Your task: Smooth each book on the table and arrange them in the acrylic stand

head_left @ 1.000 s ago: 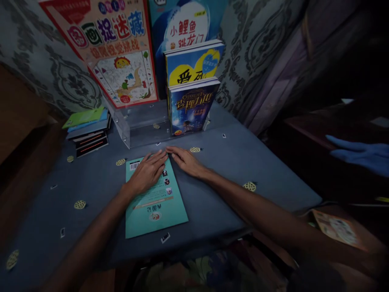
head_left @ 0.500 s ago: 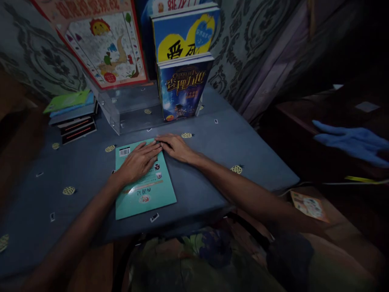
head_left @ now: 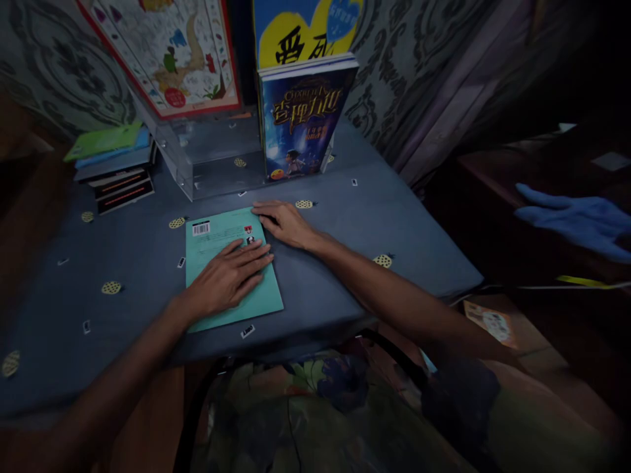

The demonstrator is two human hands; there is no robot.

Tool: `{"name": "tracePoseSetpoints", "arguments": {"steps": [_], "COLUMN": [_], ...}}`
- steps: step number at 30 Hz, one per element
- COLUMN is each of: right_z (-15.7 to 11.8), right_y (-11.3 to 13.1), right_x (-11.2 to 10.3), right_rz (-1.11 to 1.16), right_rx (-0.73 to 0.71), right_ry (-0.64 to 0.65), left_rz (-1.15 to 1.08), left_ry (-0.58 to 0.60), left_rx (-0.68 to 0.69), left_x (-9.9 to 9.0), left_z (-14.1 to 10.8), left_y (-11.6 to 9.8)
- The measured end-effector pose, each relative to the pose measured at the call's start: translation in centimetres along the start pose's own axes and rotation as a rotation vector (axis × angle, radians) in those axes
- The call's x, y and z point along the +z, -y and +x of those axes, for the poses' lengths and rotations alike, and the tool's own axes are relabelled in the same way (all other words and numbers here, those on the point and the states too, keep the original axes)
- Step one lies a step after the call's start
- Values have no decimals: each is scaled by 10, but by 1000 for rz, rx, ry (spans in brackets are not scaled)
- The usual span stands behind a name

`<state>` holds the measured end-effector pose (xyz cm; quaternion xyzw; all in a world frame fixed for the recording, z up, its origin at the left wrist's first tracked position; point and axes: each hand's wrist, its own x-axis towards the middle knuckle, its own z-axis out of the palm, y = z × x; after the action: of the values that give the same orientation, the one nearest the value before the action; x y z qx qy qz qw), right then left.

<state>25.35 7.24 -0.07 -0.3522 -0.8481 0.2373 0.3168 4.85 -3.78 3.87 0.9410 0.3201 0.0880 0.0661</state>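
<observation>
A teal paperback book [head_left: 221,230] lies flat on the blue tablecloth, its barcode at the far left corner and its print upside down to me. My left hand [head_left: 231,276] rests palm down across the lower half of the cover, fingers stretched toward the right edge. At the far right corner of the book, my right hand [head_left: 283,223] touches the edge with its fingertips; the fingers are extended and lie on the cover's corner and the cloth. Part of the cover's print is hidden under my left hand.
Beyond the book stands a clear acrylic stand [head_left: 187,172] holding a dark blue book [head_left: 303,125], a yellow-and-blue book [head_left: 296,33] and a red-bordered picture book [head_left: 182,59]. Several thin books [head_left: 116,157] are stacked at left. A blue glove [head_left: 576,220] lies at far right.
My left hand has slid down the cover toward me, away from my right hand. My right hand stays at the far right corner. The camera view has shifted slightly.
</observation>
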Motion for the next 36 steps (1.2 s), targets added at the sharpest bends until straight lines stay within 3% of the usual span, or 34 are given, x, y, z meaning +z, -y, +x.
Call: {"name": "tracePoseSetpoints", "arguments": {"steps": [5,10,24,36], "right_z": [-1,-1,-7,-74], "right_y": [2,3,8,39], "right_x": [-1,0,1,-13], "right_rz": [-15,-45,-6,130], "right_rx": [5,9,-6,-73], "right_ry": [15,27,24,38], "left_rz": [39,109,104,148], "left_ry": [48,13,-34,-207], "left_rx": [59,37,-39,-43], "left_x": [-2,2,9,26], "left_z": [-18,-24,-6,-15], "left_y": [-30,-47,-33,-53]}}
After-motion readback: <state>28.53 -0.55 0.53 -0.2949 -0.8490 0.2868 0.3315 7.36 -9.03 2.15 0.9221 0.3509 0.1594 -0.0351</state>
